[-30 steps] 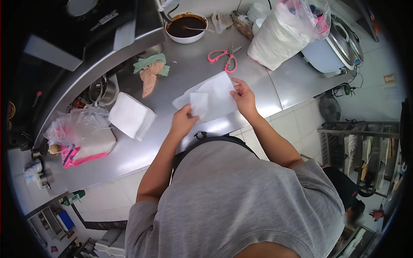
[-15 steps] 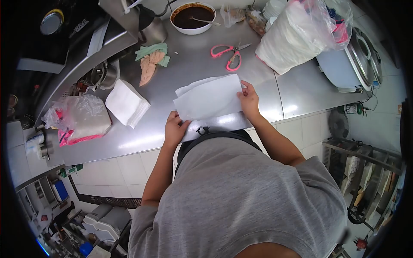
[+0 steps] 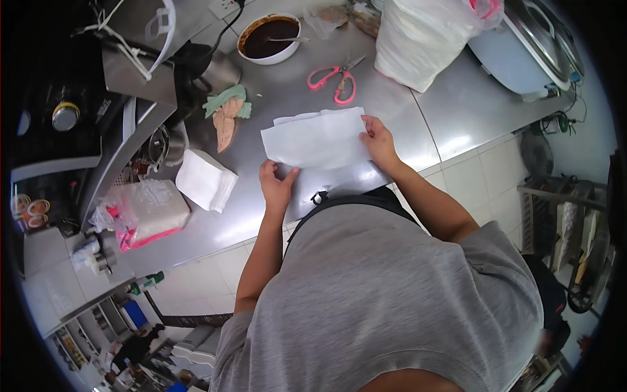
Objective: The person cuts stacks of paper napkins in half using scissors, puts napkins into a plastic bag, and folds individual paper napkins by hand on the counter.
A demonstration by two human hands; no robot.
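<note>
A few white paper sheets (image 3: 317, 140), lying loosely over one another, are spread between my hands just above or on the steel counter. My right hand (image 3: 379, 140) pinches their right edge, thumb on top and the other fingers partly hidden behind. At the lower left edge, my left hand (image 3: 277, 186) has its thumb and forefinger apart, fingertips touching or very near the paper. To the left lies a folded stack of white paper (image 3: 206, 179). Beyond the sheets, pink-handled scissors (image 3: 336, 80) lie with their blades partly open.
A white bowl of dark sauce (image 3: 269, 39) holds a spoon. Crumpled green and peach cloths (image 3: 227, 111), a plastic-wrapped white pack (image 3: 153, 209), a large white bag (image 3: 424, 42) and a lidded container (image 3: 516, 55) stand around the steel counter (image 3: 418, 137).
My view has turned and shifted slightly. The sheets now lie more evenly overlapped, and my left thumb has spread away from the forefinger. My right hand keeps its pinch.
</note>
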